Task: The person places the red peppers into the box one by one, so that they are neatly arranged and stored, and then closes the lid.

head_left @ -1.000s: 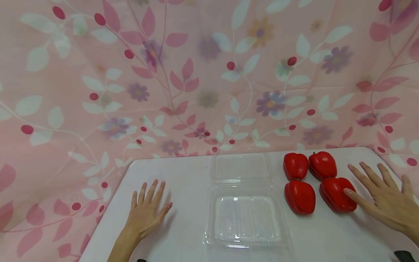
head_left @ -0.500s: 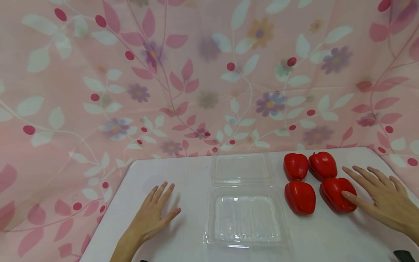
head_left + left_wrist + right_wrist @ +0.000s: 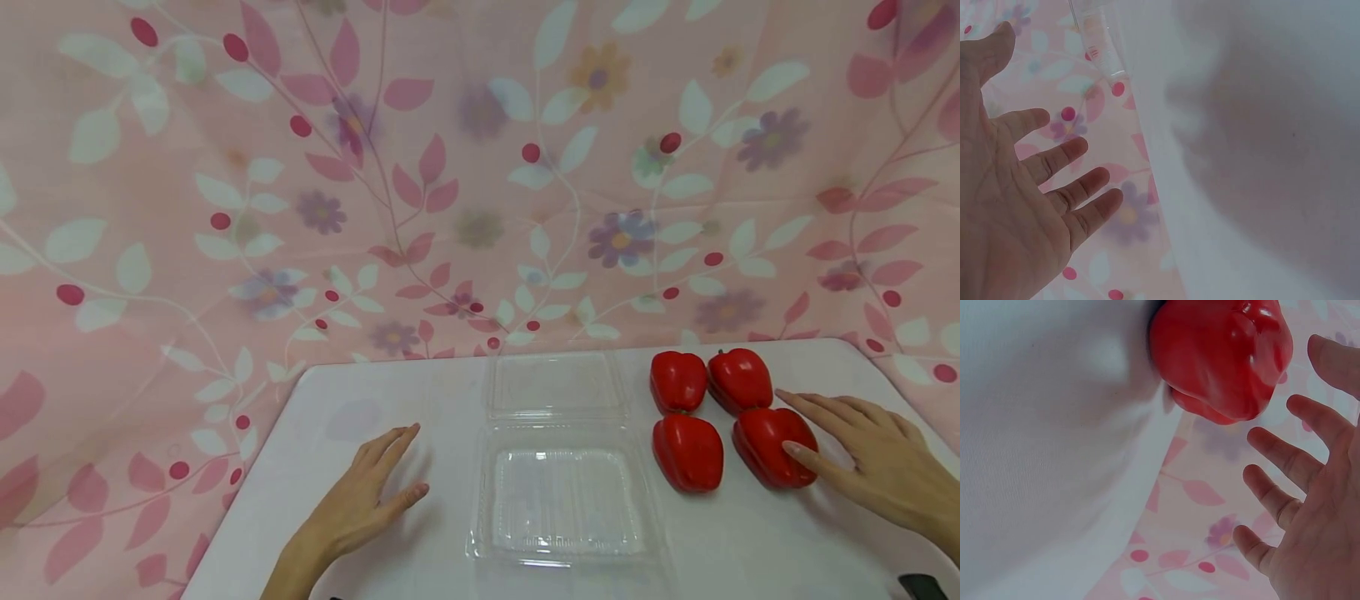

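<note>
Left of a clear plastic clamshell box [image 3: 566, 500], my left hand [image 3: 356, 500] hovers over the white table with fingers extended and nothing in them. In the left wrist view that left hand [image 3: 1016, 187] shows its bare palm. My right hand [image 3: 877, 462] is held beside the nearest right red bell pepper [image 3: 774, 447], its thumb overlapping the pepper in the head view. The right wrist view shows a gap between the right hand [image 3: 1316, 481] and a red bell pepper [image 3: 1222, 356]. Other red bell peppers [image 3: 687, 452] stand close by.
The box's lid [image 3: 555, 385] lies folded back toward the table's far edge. Behind the white table [image 3: 427, 400] hangs a pink floral cloth [image 3: 480, 183]. The peppers sit just right of the box.
My left hand has moved right, toward the box, and turned so its thumb side faces up more. The right hand's fingers have drawn closer together and tipped left. Box and peppers have stayed put.
</note>
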`<act>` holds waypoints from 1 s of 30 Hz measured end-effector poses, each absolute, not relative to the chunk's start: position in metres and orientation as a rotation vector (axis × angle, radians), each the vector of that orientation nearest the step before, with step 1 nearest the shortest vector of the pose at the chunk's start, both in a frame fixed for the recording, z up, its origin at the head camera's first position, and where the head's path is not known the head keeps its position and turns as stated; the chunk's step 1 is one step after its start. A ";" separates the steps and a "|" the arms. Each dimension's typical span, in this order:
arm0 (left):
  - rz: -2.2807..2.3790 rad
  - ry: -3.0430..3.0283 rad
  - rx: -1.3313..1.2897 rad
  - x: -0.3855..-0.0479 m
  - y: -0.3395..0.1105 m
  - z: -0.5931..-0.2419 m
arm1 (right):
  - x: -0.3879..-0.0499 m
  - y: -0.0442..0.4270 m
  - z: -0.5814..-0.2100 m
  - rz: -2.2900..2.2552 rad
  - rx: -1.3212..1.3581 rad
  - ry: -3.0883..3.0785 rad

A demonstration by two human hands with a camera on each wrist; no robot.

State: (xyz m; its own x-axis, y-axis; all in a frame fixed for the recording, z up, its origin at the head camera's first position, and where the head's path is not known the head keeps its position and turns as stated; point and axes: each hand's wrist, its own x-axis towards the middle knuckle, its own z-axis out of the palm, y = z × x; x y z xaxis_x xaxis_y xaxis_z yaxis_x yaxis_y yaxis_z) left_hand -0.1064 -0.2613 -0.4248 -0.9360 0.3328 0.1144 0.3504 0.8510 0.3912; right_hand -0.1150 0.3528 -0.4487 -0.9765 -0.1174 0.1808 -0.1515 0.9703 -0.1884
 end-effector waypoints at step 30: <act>-0.994 -3.092 -0.665 -0.108 -0.233 -0.431 | -0.113 0.347 -0.441 0.343 0.249 -2.963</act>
State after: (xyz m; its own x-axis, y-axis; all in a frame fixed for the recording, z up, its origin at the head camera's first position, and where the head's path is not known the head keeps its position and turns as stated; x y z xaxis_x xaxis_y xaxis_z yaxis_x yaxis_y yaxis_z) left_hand -0.1082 -0.2329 -0.4311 -0.9051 0.4232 -0.0418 0.3195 0.7417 0.5898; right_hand -0.1133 0.3473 -0.4414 -0.9753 -0.1470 0.1651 -0.1808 0.9601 -0.2131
